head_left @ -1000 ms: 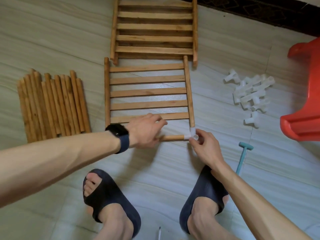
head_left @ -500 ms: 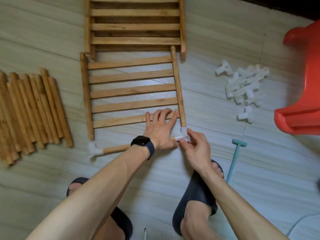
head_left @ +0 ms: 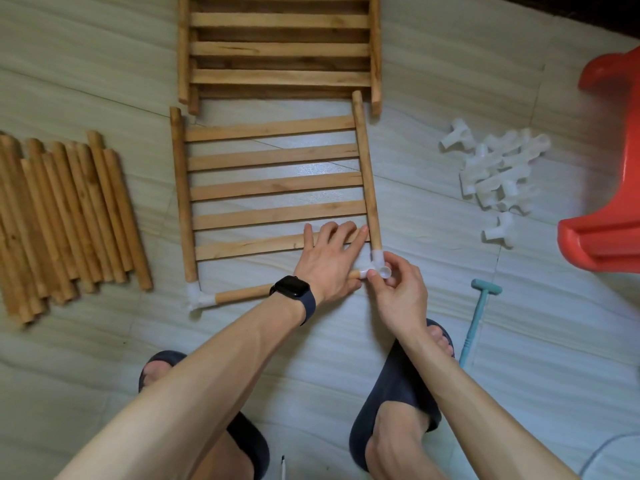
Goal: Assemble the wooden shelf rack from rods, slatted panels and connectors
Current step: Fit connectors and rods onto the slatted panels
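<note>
The slatted panel (head_left: 273,185) lies flat on the pale tiled floor (head_left: 467,375) in the middle of the frame, five slats set between its two round side rails. At the panel's lower right corner a white corner connector (head_left: 376,262) sits on the end of the right rail. The right hand (head_left: 398,292) pinches the connector's open socket between the thumb and curled fingertips. The left hand (head_left: 329,261), with a dark watch (head_left: 292,289) on its wrist, lies just to the left of it, fingers straight and slightly spread over the lowest slat, palm down over the bottom rod (head_left: 242,294). That rod runs along the panel's lower edge, its right end meeting the corner connector and its left end in a second connector (head_left: 198,300) fitted on the left rail at the lower left corner. A row of loose rods (head_left: 69,216) lies at the left of the frame, well apart from the panel. A stack of further panels (head_left: 280,50) lies at top centre, just above the panel. A heap of white connectors (head_left: 495,174) lies at the right, near a red plastic stool (head_left: 609,209) at the right edge. A teal-handled tool (head_left: 476,317) lies on the floor just right of the right forearm, and two feet in dark slippers (head_left: 398,386) stand at the bottom
</note>
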The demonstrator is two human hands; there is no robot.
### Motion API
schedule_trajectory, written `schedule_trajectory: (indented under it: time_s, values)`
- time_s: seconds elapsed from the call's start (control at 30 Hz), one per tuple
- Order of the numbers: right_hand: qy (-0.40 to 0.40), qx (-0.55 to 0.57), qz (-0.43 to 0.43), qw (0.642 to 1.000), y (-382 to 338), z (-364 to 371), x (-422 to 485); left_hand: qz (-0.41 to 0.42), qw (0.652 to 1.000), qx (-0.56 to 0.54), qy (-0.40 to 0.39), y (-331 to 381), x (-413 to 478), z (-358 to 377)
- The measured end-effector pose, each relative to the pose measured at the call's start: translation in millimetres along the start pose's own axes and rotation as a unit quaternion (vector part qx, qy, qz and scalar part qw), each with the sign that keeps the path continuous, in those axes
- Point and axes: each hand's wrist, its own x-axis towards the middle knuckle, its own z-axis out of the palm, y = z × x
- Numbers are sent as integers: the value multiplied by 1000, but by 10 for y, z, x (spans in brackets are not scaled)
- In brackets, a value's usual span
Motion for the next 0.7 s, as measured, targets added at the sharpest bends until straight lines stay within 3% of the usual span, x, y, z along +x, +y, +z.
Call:
schedule_trajectory:
  time_s: [0.13, 0.27, 0.33, 0.4, 0.53, 0.6, 0.7]
  values:
    - [-10, -45, -5, 999, -14, -9, 31, 60, 998, -3, -19, -191, -84, -175]
    - [36, -159, -75, 984, -24, 66, -120, 65, 997, -3, 33, -742, -606, -456]
    - [60, -201, -137, 968, -120, 115, -220, -6, 997, -44, 66, -1081, -986, -539]
    - [43, -223, -199, 953, -258, 185, -314, -134, 981, -110, 88, -1413, -1331, -544]
    - [-43, -281, -285, 916, -489, 368, -459, -342, 890, -295, 68, -1781, -1789, -337]
    - [-114, -336, -296, 887, -573, 472, -495, -357, 877, -319, 41, -1738, -1968, -198]
    - [-195, -420, -304, 832, -713, 613, -426, -285, 928, -239, 4, -1539, -2090, -22]
